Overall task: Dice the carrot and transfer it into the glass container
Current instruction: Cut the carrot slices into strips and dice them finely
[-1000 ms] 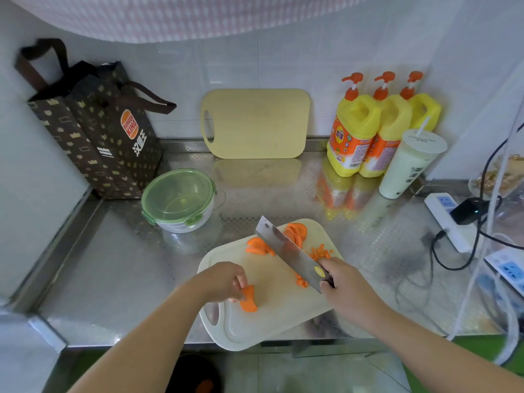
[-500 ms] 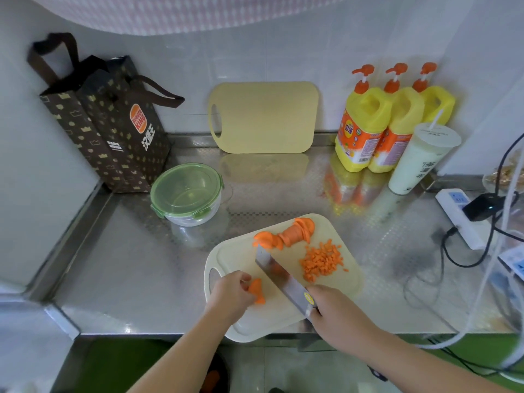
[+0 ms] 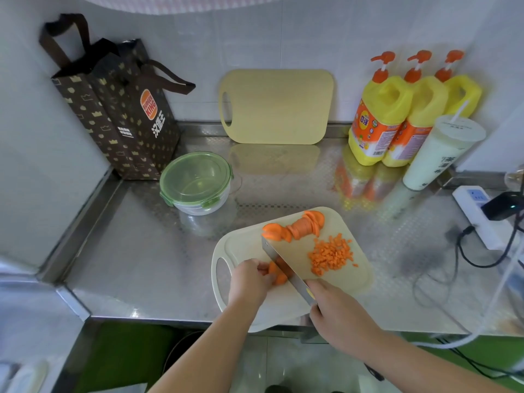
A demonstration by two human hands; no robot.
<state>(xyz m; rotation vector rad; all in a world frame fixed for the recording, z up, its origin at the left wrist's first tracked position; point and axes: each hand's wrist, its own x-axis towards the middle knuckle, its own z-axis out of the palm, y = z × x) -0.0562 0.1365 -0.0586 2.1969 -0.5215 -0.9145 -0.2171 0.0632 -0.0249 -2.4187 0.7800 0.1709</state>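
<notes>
We see our left hand [image 3: 249, 282] curled over a small carrot piece [image 3: 276, 276] near the front of the white cutting board [image 3: 241, 245], fingertips pinning it down. Just beside those fingers stands the knife [image 3: 286, 269], its blade edge down against the piece and running diagonally away from us. Our right hand [image 3: 340, 316] is wrapped round the handle at the board's near edge. To the right of the blade lies a loose pile of diced carrot [image 3: 330, 255], and at the board's far edge a row of overlapping carrot slices [image 3: 300, 228] waits uncut. The board sits on a steel counter [image 3: 136, 251] and overhangs its front edge. The glass container [image 3: 195, 182] stands apart, behind and left of the board, with its green lid on. Behind it a brown paper bag [image 3: 119, 109] fills the corner. A beige board [image 3: 276, 106] leans on the wall, and to the right stand three yellow pump bottles [image 3: 382, 117], a lidded drink cup [image 3: 436, 154] and a power strip [image 3: 476, 211].
</notes>
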